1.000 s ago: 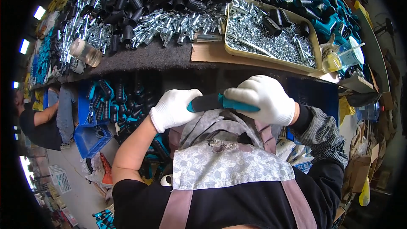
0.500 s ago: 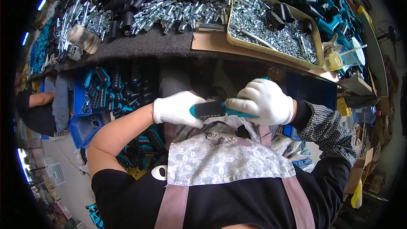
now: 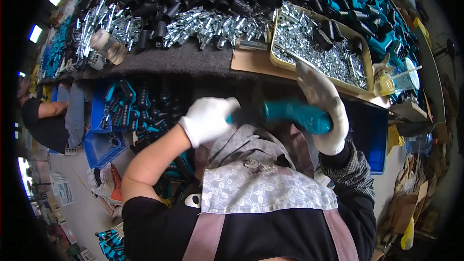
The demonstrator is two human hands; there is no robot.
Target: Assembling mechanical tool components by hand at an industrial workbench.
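workbench (image 3: 193, 63): biggest thing here, runs across the top. It's buried in silver metal bits and black tubes, way too many to count, and the far ends bend off into the dark rim.
blue crates (image 3: 104, 130): under the bench on the left. I count two for sure, stuffed with teal-and-black handles. Anything deeper is lost in shadow.
tray (image 3: 278, 60): one tan tray on the bench, right of middle, full of silver screws. The right hand covers part of its near edge.
apron (image 3: 261, 188): one patterned grey apron. Its bunched top hides whatever sits under the hands.
right hand (image 3: 324, 111): white glove, arm bent up from the lower right, fingers wrapped round the teal end of the handle.
left hand (image 3: 208, 118): white glove, bare forearm coming up from the lower left. The fist is closed on the handle's other end, which I can't really make out.
handle (image 3: 295, 113): one teal grip, lying roughly level between both hands, just below the bench edge and above the apron.
bottle (image 3: 108, 46): one clear bottle lying on the bench, far left.
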